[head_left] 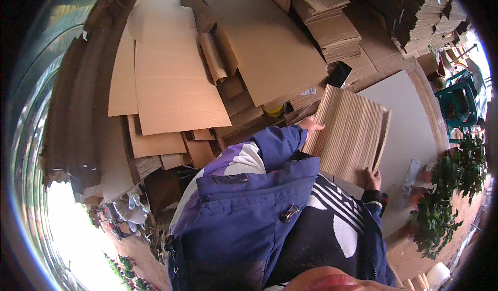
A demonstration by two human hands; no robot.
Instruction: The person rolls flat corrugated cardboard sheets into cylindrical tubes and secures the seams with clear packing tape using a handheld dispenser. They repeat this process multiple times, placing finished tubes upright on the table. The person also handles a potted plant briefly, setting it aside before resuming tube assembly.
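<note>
I'm looking at a cardboard workshop or storage yard. Flat cardboard sheets [176,83] and stacked corrugated bundles [332,26] crowd it.

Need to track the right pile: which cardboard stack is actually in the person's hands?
The fanned stack of cardboard sheets over the grey board, gripped by the left hand and right hand. The other stacks lie behind, untouched.

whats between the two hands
A thick stack of cardboard sheets spans the whole stretch in the head view: the left hand grips its far edge, the right hand its near corner.
</note>
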